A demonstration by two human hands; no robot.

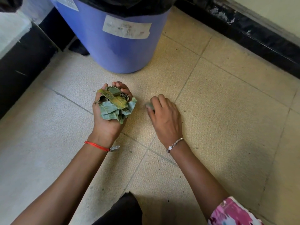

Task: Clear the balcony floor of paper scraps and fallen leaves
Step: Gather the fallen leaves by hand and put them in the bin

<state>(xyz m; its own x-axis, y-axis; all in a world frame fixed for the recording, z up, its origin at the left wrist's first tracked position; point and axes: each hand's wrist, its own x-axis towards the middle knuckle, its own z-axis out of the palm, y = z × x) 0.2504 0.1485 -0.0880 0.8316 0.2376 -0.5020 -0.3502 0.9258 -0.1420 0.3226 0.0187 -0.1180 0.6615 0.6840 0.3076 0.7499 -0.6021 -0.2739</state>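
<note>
My left hand (106, 118) is turned palm up just above the tiled floor, its fingers curled round a bunch of dry green and yellow leaves (116, 105). To its right, my right hand (165, 114) is palm down on the floor, its fingertips pinching a small grey-green leaf scrap (150, 106) that looks blurred. The two hands are a short gap apart. A blue bin (120, 46) lined with a black bag stands just beyond them.
A black skirting strip (253, 34) runs along the wall at the right. A dark ledge (24, 65) borders the floor on the left. The beige floor tiles (227, 103) stretch out to the right. My dark-clothed knee (123, 210) shows at the bottom.
</note>
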